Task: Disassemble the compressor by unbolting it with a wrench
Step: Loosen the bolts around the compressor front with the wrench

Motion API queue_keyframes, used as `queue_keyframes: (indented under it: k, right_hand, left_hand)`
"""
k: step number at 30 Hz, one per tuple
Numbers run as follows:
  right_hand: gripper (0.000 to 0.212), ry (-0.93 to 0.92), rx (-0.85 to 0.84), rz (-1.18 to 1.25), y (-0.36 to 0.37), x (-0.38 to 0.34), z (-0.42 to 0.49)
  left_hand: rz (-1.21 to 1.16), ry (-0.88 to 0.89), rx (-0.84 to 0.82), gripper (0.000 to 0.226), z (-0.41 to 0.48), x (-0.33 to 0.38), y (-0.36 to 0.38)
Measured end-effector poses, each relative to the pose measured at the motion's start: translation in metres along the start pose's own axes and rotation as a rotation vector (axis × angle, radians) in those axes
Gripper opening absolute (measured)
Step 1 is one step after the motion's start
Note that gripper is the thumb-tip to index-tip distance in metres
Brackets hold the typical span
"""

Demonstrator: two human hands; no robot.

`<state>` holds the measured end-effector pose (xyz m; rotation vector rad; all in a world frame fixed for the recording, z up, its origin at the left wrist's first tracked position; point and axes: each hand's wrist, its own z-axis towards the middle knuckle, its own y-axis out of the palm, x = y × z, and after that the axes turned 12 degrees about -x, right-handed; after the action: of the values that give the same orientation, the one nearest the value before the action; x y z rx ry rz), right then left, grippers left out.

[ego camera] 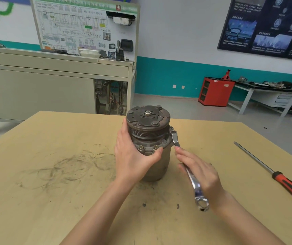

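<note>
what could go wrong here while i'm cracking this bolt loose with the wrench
1. The shiny steel wrench meets the flange bolt at a steep slant. It may slip off and round the head, and the right hand could then strike the housing.
2. Only the left hand steadies the grey metal compressor, which stands upright and unclamped on the tan wooden table. A hard pull could twist or tip it.

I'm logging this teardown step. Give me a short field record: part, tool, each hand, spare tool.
compressor: upright on the table, pulley end up
wrench: far end on a flange bolt at the compressor's right
left hand: grips the compressor body
right hand: holds the wrench
screwdriver: lies on the table to the right, untouched
</note>
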<state>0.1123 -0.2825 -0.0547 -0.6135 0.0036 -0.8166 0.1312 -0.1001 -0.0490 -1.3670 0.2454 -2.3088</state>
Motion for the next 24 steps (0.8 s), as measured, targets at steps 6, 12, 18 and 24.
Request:
queue_keyframes:
  k: [6, 12, 18, 24]
  right_hand:
    - [0.031, 0.732, 0.275, 1.269, 0.003, 0.006, -0.004]
    - [0.024, 1.067, 0.094, 1.935, 0.023, 0.081, 0.031]
    - [0.013, 1.077, -0.18, 2.106, 0.056, 0.104, 0.054]
    - [0.021, 0.971, 0.011, 1.854, 0.015, 0.105, 0.059]
  left_hand:
    - [-0.064, -0.001, -0.042, 0.117, 0.002, -0.005, -0.007]
    - [-0.051, -0.001, -0.051, 0.116, 0.001, -0.006, -0.005]
    - [-0.045, 0.005, -0.05, 0.116, 0.001, -0.006, -0.005]
    - [-0.047, 0.001, -0.056, 0.115, 0.001, -0.008, -0.006]
